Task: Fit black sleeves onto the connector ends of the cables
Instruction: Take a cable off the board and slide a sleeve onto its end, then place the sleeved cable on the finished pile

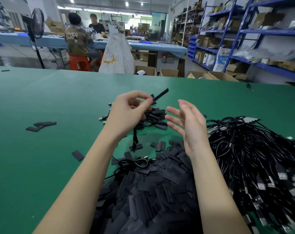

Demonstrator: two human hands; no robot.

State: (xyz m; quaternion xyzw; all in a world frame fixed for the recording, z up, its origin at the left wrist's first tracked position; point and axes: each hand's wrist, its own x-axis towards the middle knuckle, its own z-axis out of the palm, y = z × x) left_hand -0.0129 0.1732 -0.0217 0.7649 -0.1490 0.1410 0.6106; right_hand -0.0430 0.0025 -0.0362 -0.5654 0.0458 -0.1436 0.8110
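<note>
Sleeve pile (153, 200) cut off below

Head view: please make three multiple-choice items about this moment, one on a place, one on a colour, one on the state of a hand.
1. Where does the big bundle of black USB cables lie?
A. on the person's right
B. on the far left of the table
C. on a blue shelf

2. What colour is the table surface?
A. grey
B. green
C. white

3. What is the right hand doing?
A. gripping a cable
B. pressing on the sleeve pile
C. held open, holding nothing

Answers:
1 A: the bundle lies at the right edge, beside the right forearm.
2 B: the mat is green everywhere.
3 C: its fingers are spread in the air, while the left hand pinches a black sleeve above the pile of loose black sleeves.
</note>
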